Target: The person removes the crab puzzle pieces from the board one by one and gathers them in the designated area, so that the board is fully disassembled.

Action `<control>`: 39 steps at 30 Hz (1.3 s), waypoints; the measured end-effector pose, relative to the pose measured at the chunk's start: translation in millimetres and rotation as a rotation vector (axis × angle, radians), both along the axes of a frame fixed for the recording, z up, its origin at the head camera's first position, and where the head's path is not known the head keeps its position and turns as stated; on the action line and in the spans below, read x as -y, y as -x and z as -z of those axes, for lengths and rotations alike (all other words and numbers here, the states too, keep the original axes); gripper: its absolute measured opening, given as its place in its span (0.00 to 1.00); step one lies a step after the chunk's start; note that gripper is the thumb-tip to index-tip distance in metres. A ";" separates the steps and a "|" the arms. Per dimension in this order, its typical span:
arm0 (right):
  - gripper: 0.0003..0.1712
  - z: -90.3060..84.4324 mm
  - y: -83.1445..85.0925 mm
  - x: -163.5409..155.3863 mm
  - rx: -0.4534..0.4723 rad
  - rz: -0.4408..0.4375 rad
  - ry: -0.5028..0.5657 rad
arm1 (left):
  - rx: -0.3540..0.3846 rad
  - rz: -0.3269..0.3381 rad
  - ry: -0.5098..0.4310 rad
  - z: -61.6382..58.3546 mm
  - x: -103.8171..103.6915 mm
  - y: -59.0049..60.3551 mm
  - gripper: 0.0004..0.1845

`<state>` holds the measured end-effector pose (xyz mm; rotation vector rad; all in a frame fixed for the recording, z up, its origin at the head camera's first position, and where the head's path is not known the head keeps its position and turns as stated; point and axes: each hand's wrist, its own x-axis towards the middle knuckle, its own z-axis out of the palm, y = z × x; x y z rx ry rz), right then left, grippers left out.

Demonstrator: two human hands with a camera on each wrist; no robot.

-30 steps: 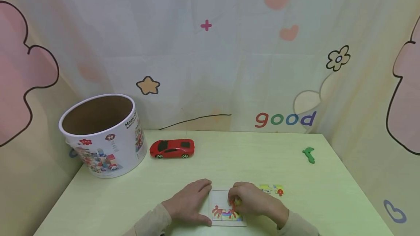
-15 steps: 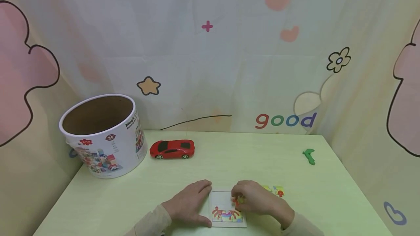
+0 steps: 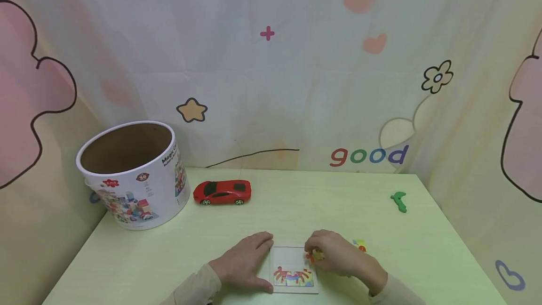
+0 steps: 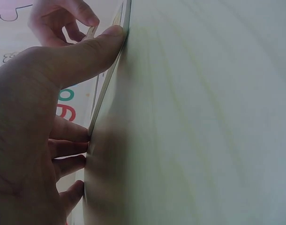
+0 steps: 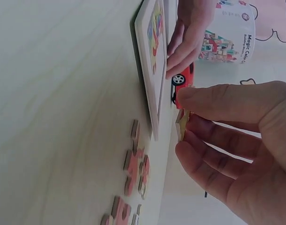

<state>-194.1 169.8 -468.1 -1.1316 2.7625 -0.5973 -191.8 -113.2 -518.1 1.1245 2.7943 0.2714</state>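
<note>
Tabletop, pinched piece half-hidden

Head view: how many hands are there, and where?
2: the left hand rests against the left edge of the puzzle tray; the right hand pinches a puzzle piece near its right edge.

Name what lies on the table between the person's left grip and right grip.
The puzzle board, with pieces along its near side; the head view shows it.

Red car beside white bucket, green object
</note>
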 end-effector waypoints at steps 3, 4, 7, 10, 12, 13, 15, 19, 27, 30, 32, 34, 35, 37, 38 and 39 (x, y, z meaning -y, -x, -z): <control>0.07 0.1 0.6 -3.4 -0.009 0.011 -0.003 | -0.011 0.006 -0.003 0.3 0.4 -0.9 0.56; 0.07 0.2 0.9 -4.5 -0.009 0.014 -0.002 | -0.013 0.007 -0.004 0.4 0.4 -1.1 0.56; 0.08 -0.1 1.6 -8.5 0.004 0.027 -0.003 | -0.012 0.006 -0.006 0.4 0.7 -1.2 0.56; 0.10 -1.2 2.2 -12.3 0.030 0.045 -0.012 | -0.007 0.006 -0.006 0.1 0.9 -0.8 0.56; 0.11 -2.0 2.5 -14.7 0.045 0.055 -0.016 | -0.007 0.006 -0.005 -0.1 1.1 -0.5 0.56; 0.11 -2.4 2.5 -15.8 0.051 0.060 -0.016 | -0.007 0.005 -0.004 -0.1 1.2 -0.3 0.57; 0.11 -3.4 2.4 -18.0 0.064 0.068 -0.013 | -0.009 0.005 -0.004 0.1 1.2 0.0 0.57; 0.11 -5.3 2.0 -21.9 0.063 0.081 -0.008 | -0.003 -0.002 -0.005 0.7 1.1 0.6 0.57; 0.11 -2.5 1.9 -29.1 0.062 0.101 -0.012 | -0.001 -0.009 -0.014 2.4 1.0 0.6 0.57; 0.09 -2.5 1.1 -31.1 0.061 0.108 -0.015 | 0.014 -0.015 -0.020 2.9 0.8 0.2 0.57; 0.09 -3.5 0.1 -32.2 0.057 0.112 -0.014 | 0.023 -0.019 -0.021 2.9 0.8 0.0 0.57; 0.10 -4.7 -0.3 -33.0 0.055 0.120 -0.018 | 0.025 -0.021 -0.019 2.3 0.9 -0.4 0.57; 0.11 -5.4 -0.4 -33.5 0.059 0.125 -0.021 | 0.026 -0.022 -0.018 1.9 0.8 -0.4 0.57; 0.12 -7.0 -0.7 -34.3 0.068 0.137 -0.023 | 0.028 -0.026 -0.016 1.2 0.6 -0.5 0.57; 0.13 -7.6 -0.6 -34.7 0.075 0.145 -0.025 | 0.035 -0.031 -0.016 0.6 0.2 -0.7 0.57; 0.13 -8.2 -0.5 -35.2 0.083 0.153 -0.025 | 0.040 -0.033 -0.017 0.4 0.0 -0.8 0.57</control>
